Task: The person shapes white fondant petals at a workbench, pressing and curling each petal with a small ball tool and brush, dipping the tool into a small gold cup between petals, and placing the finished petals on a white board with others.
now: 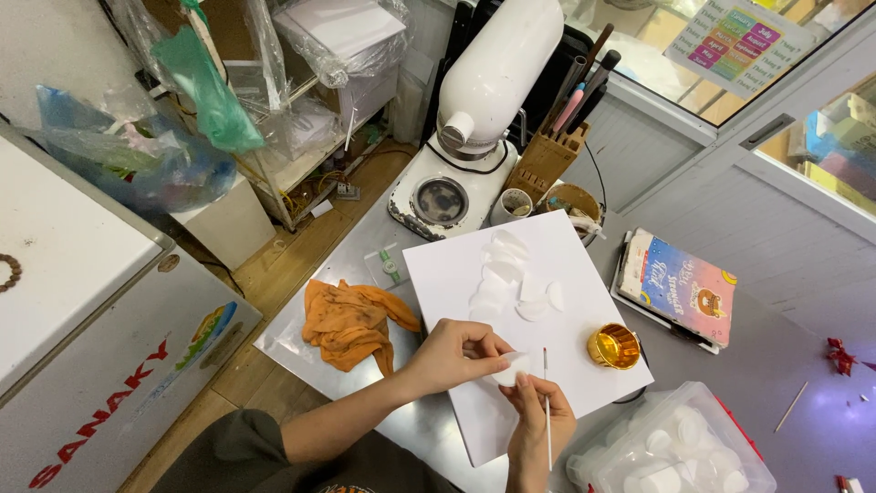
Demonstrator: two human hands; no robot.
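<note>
1. A white petal piece [511, 367] is pinched in the left hand [456, 351] grip; a thin brush [547, 402] is pinched by the right hand [538, 420], above the near white board [456, 274].
2. Several finished petals [511, 274] are laid at the board's far side.
3. A gold cup [613, 346] is set at the right.

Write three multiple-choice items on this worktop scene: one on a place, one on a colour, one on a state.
1. Where does the orange cloth lie?
A. left of the white board
B. on the mixer
C. inside the plastic tub

2. What colour is the small foil cup on the board?
A. blue
B. gold
C. black

3. What is the left hand doing?
A. resting flat on the table
B. pinching a small white piece
C. gripping the book

Key: 1 A, the cloth sits on the metal table beside the board's left edge. 2 B, the cup shines gold. 3 B, its fingers close on the white piece, while the right hand holds a thin stick.
</note>
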